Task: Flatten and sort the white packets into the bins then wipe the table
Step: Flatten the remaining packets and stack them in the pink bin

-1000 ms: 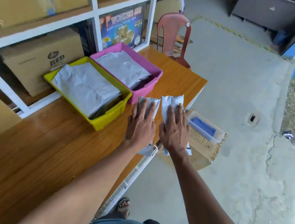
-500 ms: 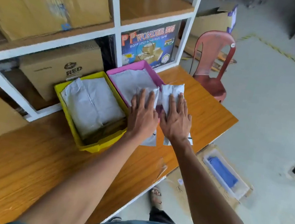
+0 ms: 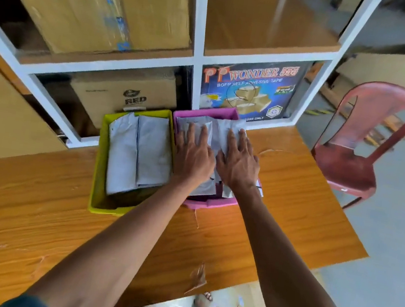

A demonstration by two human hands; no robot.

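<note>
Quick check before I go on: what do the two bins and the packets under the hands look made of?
Yellow bin and pink bin: apparently moulded plastic, with uniform bright colour and thin rigid walls. White packets: probably thin plastic film or coated paper, with a matt grey-white surface that creases softly; I can't tell which.

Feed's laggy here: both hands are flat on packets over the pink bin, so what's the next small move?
Probably lift both hands away: the left hand and right hand press two white packets flat over the pink bin.
</note>
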